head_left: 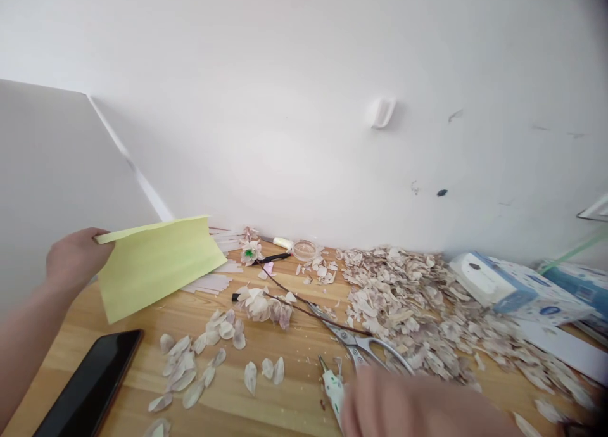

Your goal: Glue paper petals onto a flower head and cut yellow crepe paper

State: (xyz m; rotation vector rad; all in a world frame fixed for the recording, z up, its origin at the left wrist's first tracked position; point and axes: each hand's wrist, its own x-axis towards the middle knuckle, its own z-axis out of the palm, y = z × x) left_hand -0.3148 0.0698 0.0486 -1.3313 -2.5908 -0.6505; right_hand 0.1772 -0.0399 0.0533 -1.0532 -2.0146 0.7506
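Note:
My left hand (78,256) pinches the upper left corner of a creased sheet of yellow paper (161,266), raised above the table's left side. My right hand (408,402), smeared by motion, is low at the front. Its fingers overlap the silver scissors (354,341) and a white, green-patterned tool with a pointed metal tip (334,389); whether they grip either is hidden. Beyond the scissors lie dark twig-like stems with pale petal flowers (261,305) and a white flower with a green centre (251,253). Loose pale petals (183,364) are scattered between my hands.
A large heap of dried petals (403,291) covers the right side, beside a blue-and-white tissue pack (522,288). A black phone (90,383) lies at the front left. Translucent strips (213,282), a black pen (275,258) and a clear round dish (305,250) are near the wall.

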